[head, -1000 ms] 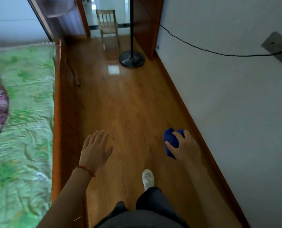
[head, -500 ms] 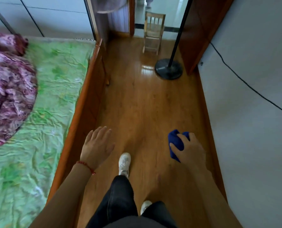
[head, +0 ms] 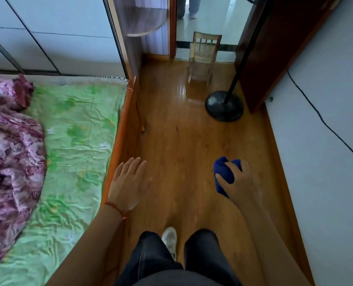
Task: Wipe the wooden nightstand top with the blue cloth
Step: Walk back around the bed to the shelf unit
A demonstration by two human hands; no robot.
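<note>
Head view: right hand point(head: 238, 182) is clenched around the bunched blue cloth point(head: 224, 172), held above the wooden floor point(head: 181, 141). Left hand point(head: 128, 182) is empty, fingers spread, beside the bed frame point(head: 118, 145).

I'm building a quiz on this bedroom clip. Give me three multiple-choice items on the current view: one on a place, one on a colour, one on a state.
1. Where does the fan stand's round base sit?
A. on the bed
B. on the wooden floor near the right wall
C. on the small chair

2. What colour is the sheet on the bed?
A. green
B. white
C. orange

3. How is the left hand?
A. gripping the cloth
B. closed in a fist
C. open and empty

Answers:
1 B, the fan base rests on the floor by the wall.
2 A, the sheet is green.
3 C, the left hand has spread fingers; the right hand holds the blue cloth.
</note>
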